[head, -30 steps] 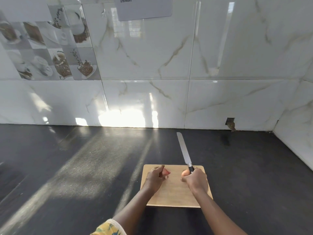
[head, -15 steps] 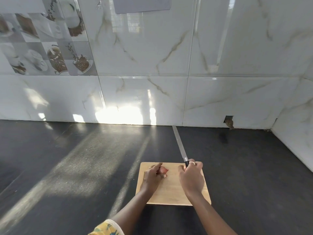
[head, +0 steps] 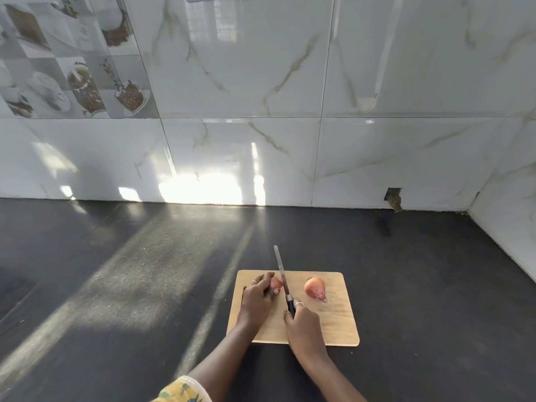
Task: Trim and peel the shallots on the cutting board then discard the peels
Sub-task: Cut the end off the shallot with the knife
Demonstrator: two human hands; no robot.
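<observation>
A wooden cutting board (head: 336, 323) lies on the dark counter. My left hand (head: 256, 300) presses a reddish shallot (head: 275, 282) down on the board's far left part; my fingers hide most of it. My right hand (head: 303, 323) grips the black handle of a long knife (head: 281, 271), whose blade points away from me and rests right beside that shallot. A second shallot (head: 314, 288), unpeeled and pointed at its near end, lies loose on the board to the right of the blade.
The dark counter (head: 145, 285) stretches wide to the left, with sunlit streaks. White marble-look tiled walls (head: 261, 111) close off the back and the right corner. A small hole (head: 393, 195) sits in the back wall near the counter.
My right hand has drawn back toward me and swung the knife left, next to the shallot under my left hand. The second shallot, hidden by that hand before, now lies uncovered.
</observation>
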